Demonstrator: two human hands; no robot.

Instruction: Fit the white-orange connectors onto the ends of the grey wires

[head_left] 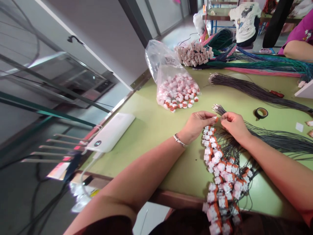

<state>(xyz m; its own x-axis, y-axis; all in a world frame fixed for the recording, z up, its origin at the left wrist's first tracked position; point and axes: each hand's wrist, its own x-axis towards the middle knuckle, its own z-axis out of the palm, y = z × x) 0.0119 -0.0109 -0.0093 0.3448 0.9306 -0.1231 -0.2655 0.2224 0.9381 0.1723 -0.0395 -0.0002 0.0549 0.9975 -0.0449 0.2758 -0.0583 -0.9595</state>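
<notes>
My left hand (199, 123) pinches a small white-and-orange connector (215, 119) between thumb and fingertips. Just right of it, my right hand (233, 125) is closed in a pinch, with its fingertips turned toward the connector; what they hold is too small to make out, perhaps a wire end. Below both hands runs a long pile of white-and-orange connectors (220, 166) with dark wires attached, reaching the table's front edge. A bundle of dark wires (274, 135) with bare metal tips lies behind and under my right hand.
A clear bag of loose connectors (179, 86) stands at the back. Black tape (261, 113), another dark wire bundle (246, 88) and a red-handled tool (276, 93) lie at the right. A white device (111, 132) sits by the left edge. Other people (246, 24) sit beyond the coloured wires (264, 62).
</notes>
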